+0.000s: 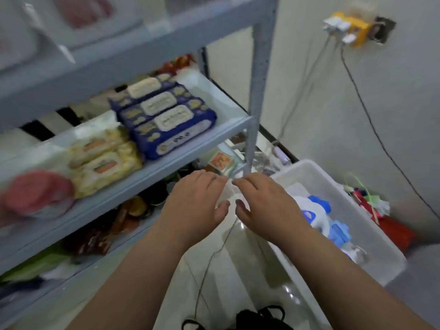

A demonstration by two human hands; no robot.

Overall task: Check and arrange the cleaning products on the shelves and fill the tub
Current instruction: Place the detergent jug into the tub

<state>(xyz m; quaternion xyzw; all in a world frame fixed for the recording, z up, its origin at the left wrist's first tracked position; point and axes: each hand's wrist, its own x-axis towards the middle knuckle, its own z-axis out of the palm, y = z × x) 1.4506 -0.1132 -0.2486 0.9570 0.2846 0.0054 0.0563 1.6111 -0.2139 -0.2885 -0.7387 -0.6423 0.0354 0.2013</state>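
Note:
My left hand (197, 201) and my right hand (264, 203) hover palm down side by side in front of the grey metal shelf unit (190, 141), fingertips almost meeting near its front post. The fingers look fairly straight. A pale blurred patch lies between the thumbs; I cannot tell whether it is an object. The white plastic tub (371, 225) stands on the floor to the right, under my right forearm, with white and blue bottles (319, 215) lying in it. On the middle shelf lie three dark blue wipe packs (166, 117) and yellow wipe packs (104, 158).
A red round pack (35, 191) sits at the shelf's left end. The lower shelves hold mixed dark packets (100, 234) and a small orange box (220, 161). A yellow plug adapter (352, 29) with hanging cables is on the wall. Red and green items (371, 206) lie behind the tub.

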